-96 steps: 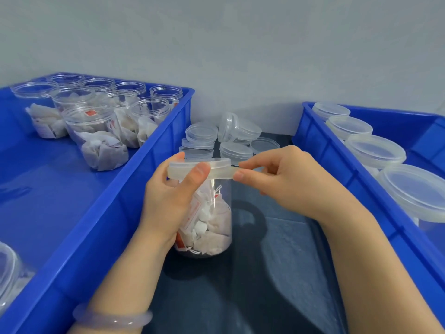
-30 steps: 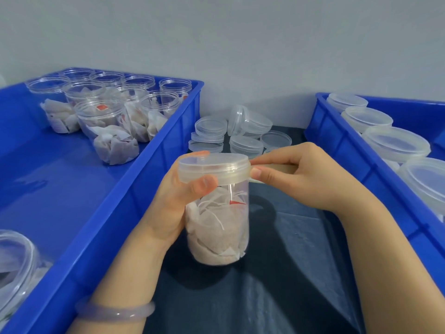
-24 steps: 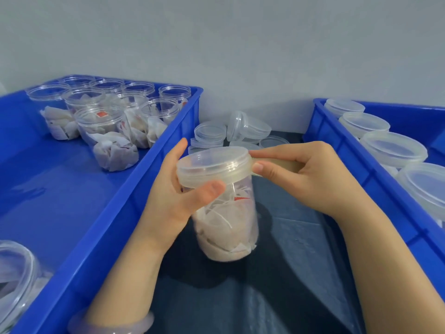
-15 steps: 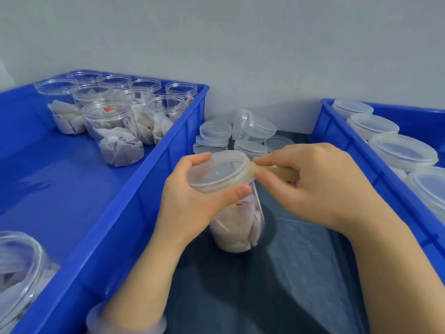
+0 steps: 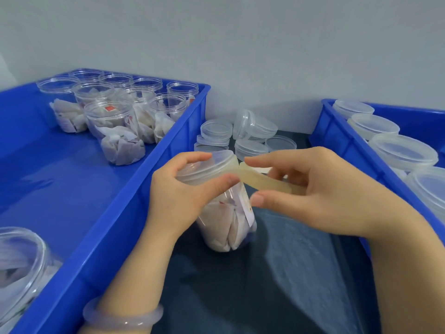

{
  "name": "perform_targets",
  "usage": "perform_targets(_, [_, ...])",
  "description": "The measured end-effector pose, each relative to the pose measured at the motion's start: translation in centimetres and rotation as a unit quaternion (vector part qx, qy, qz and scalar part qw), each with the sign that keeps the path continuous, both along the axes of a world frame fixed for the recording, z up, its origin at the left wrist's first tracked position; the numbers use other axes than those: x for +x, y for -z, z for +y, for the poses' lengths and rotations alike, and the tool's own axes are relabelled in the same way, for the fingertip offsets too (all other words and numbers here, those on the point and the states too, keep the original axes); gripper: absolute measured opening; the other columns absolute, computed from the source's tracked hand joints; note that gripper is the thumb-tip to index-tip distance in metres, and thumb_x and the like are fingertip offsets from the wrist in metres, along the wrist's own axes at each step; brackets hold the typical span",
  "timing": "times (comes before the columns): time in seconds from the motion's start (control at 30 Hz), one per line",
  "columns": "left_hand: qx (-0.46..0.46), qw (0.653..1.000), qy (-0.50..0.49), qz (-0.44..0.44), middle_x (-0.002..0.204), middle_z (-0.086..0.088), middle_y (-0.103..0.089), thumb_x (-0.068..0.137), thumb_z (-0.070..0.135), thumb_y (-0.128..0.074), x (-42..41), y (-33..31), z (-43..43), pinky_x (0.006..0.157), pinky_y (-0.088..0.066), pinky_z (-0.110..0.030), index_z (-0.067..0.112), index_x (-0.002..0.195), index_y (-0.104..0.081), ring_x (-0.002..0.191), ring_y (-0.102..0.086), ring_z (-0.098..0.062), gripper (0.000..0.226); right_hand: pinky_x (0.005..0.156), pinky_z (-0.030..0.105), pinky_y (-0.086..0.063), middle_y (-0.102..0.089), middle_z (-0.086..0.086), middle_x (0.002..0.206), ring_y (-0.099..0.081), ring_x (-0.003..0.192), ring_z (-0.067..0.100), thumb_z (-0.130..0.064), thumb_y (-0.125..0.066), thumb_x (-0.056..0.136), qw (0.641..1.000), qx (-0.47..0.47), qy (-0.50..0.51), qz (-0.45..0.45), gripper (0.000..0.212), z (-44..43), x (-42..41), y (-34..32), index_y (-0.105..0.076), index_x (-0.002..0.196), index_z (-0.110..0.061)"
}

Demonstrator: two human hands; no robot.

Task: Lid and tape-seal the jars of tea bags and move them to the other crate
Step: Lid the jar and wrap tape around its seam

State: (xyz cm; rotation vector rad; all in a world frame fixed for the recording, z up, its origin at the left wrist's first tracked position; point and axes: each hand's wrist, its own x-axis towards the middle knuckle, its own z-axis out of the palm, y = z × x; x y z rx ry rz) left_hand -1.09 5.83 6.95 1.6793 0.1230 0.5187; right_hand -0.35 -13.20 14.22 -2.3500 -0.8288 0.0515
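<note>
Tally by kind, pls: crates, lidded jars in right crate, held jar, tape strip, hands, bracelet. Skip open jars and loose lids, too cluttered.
Crates (left crate, right crate): 2
Lidded jars: 4
Held jar: 1
Tape strip: 1
Hands (left hand, right hand): 2
Bracelet: 1
Total: 11

The one camera rides on my head and looks forward and down, so my forearms enter from the bottom edge and my left hand (image 5: 183,196) and right hand (image 5: 325,196) meet close under the lens, mid-frame. Its wide angle takes in the blue crate on my left (image 5: 115,237), the blue crate on my right (image 5: 349,145), the dark mat (image 5: 265,285) between them and the grey wall (image 5: 240,44) across the top.
</note>
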Motion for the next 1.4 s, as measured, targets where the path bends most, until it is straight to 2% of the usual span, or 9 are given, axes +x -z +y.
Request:
perform_targets(0.13, [-0.038, 0.998, 0.038, -0.013, 0.095, 0.021, -0.071, 0.035, 0.055, -0.08, 0.1, 0.1, 0.2, 0.077, -0.052, -0.018, 0.044, 0.08, -0.074, 0.093, -0.063, 0.004, 0.047, 0.052, 0.029, -0.04, -0.061, 0.009, 0.064, -0.052, 0.058, 0.027, -0.061, -0.066, 0.064, 0.994, 0.089, -0.047, 0.051, 0.04, -1.4, 0.4, -0.4, -0.067, 0.101, -0.046])
perform_targets(0.3, [-0.033, 0.997, 0.071, -0.024, 0.094, 0.013, -0.071, 0.031, 0.048, -0.092, 0.1, 0.0, 0.5, 0.081, -0.051, -0.022, 0.042, 0.075, -0.075, 0.095, -0.065, -0.005, 0.048, 0.057, 0.011, -0.045, -0.071, -0.006, 0.066, -0.059, 0.059, 0.003, -0.054, -0.071, 0.061, 0.991, 0.126, -0.036, 0.037, 0.032, -2.4, 0.9, -0.6, -0.069, 0.093, -0.049])
perform_targets(0.47, [-0.061, 0.988, 0.136, -0.035, 0.092, 0.016, -0.069, 0.04, 0.042, -0.081, 0.0, 0.1, 0.5, 0.079, -0.051, -0.019, 0.038, 0.075, -0.076, 0.095, -0.064, -0.005, 0.035, 0.06, 0.013, -0.043, -0.07, -0.017, 0.068, -0.061, 0.072, 0.015, -0.067, -0.058, 0.049, 0.997, 0.057, 0.046, 0.022, 0.034, -2.3, 1.4, -0.2, -0.062, 0.083, -0.063])
perform_targets(0.63, [-0.074, 0.979, 0.184, -0.04, 0.091, 0.013, -0.07, 0.043, 0.036, -0.08, 0.1, 0.2, 0.6, 0.075, -0.051, -0.019, 0.035, 0.075, -0.077, 0.093, -0.065, -0.006, 0.033, 0.06, 0.005, -0.041, -0.069, -0.02, 0.073, -0.059, 0.068, -0.001, -0.06, -0.068, 0.056, 0.993, 0.041, 0.105, 0.021, 0.036, -1.8, 3.0, 1.4, -0.068, 0.088, -0.044])
perform_targets(0.8, [-0.169, 0.96, 0.217, -0.051, 0.084, -0.002, -0.073, 0.04, 0.049, -0.089, 0.3, 0.1, 1.6, 0.066, -0.056, -0.03, 0.021, 0.081, -0.077, 0.078, -0.069, -0.018, 0.051, 0.07, 0.027, -0.049, -0.067, 0.001, 0.079, -0.061, 0.075, 0.021, -0.041, -0.073, 0.075, 0.977, -0.133, 0.152, 0.074, 0.041, -4.2, 4.9, 3.5, -0.067, 0.098, -0.008])
perform_targets(1.0, [-0.121, 0.972, 0.2, -0.023, 0.086, 0.004, -0.073, 0.048, 0.033, -0.078, 0.4, 0.6, 0.6, 0.069, -0.053, -0.024, 0.026, 0.078, -0.077, 0.083, -0.068, -0.013, 0.031, 0.091, 0.036, -0.047, -0.062, 0.001, 0.115, -0.059, 0.102, 0.021, -0.035, -0.073, 0.08, 0.943, -0.29, 0.079, 0.139, 0.05, -2.2, 5.6, 6.3, -0.055, 0.122, -0.016])
perform_targets(1.13, [-0.123, 0.973, 0.194, -0.028, 0.086, 0.006, -0.072, 0.048, 0.035, -0.077, 0.3, 0.6, 0.9, 0.07, -0.054, -0.024, 0.028, 0.078, -0.077, 0.085, -0.068, -0.013, 0.03, 0.086, 0.029, -0.052, -0.071, -0.002, 0.105, -0.063, 0.104, 0.021, -0.044, -0.05, 0.093, 0.989, 0.009, 0.127, 0.075, 0.03, -1.9, 5.3, 4.6, -0.068, 0.102, -0.022])
perform_targets(1.23, [-0.109, 0.977, 0.181, -0.034, 0.087, 0.008, -0.072, 0.048, 0.036, -0.078, 0.3, 0.6, 0.9, 0.07, -0.053, -0.023, 0.031, 0.078, -0.076, 0.087, -0.068, -0.011, 0.031, 0.072, 0.03, -0.057, -0.074, 0.002, 0.094, -0.069, 0.091, 0.018, -0.076, -0.052, 0.074, 0.94, 0.293, 0.032, 0.173, 0.054, -1.8, 4.2, 2.3, -0.075, 0.091, -0.029])
perform_targets(1.4, [-0.104, 0.977, 0.176, -0.053, 0.088, 0.011, -0.072, 0.05, 0.036, -0.078, 0.3, 0.8, 0.8, 0.069, -0.053, -0.02, 0.034, 0.078, -0.076, 0.087, -0.068, -0.009, 0.029, 0.058, 0.016, -0.052, -0.071, -0.002, 0.065, -0.065, 0.058, 0.006, -0.034, -0.084, 0.05, 0.963, 0.246, -0.036, 0.109, 0.028, -0.1, 2.2, 1.3, -0.073, 0.07, -0.018])
